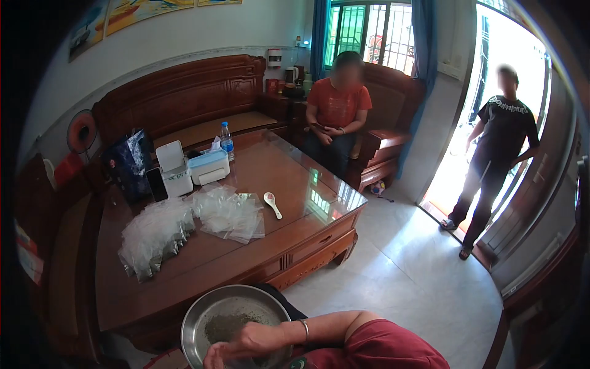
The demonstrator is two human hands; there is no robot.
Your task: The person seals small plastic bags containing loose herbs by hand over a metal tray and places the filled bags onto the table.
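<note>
A round metal basin (193, 307) at the bottom centre has dark green, crumbly dried material (227, 326) spread on its bottom. My right hand (258, 339), with a bracelet at the wrist, is over the basin's near part, its fingers bent together; whatever they hold is hidden. Beside its fingertips, at the lower frame edge, my left hand (214, 355) shows only in part, and its grip is unclear. On the glass-topped table (246, 261) lie a pile of filled clear bags (157, 237), a pile of flat clear bags (228, 212) and a white spoon (272, 205).
A tissue box (209, 167), an open white box (175, 175), a phone (157, 184), a water bottle (227, 140) and a dark bag (128, 165) stand at the table's back left. One person (338, 107) sits beyond the table; another (504, 132) stands in the doorway.
</note>
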